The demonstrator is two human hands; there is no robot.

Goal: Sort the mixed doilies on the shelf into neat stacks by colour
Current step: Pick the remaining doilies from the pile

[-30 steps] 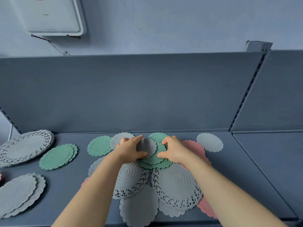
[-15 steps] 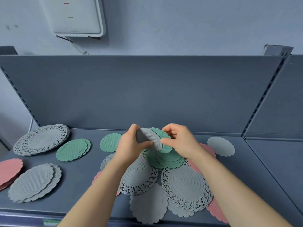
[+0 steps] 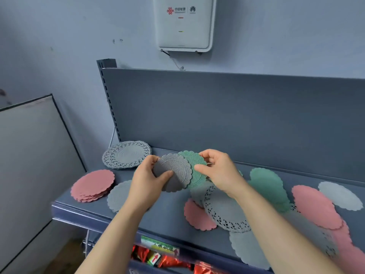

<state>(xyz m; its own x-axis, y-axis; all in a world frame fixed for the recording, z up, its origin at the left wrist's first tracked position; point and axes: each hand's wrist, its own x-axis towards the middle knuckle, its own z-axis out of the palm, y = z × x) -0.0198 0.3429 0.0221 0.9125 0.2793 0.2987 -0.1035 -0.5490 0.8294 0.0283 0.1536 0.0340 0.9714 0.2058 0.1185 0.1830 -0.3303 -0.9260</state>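
**Grey and green part company in mid-air**

A second ago both hands were down on the mixed heap [image 3: 227, 212]. Now they are raised to mid-frame, above the shelf [image 3: 169, 206]. The left hand [image 3: 146, 180] grips a small grey doily [image 3: 175, 171] between thumb and fingers. The right hand [image 3: 219, 171] pinches a green doily [image 3: 195, 167], whose left edge the grey one overlaps. The two look nearly separated, so each can go to its own colour. A grey lace stack [image 3: 126, 154] and a pink stack [image 3: 92, 184] wait at centre left, and the heap at lower right is not yet sorted.
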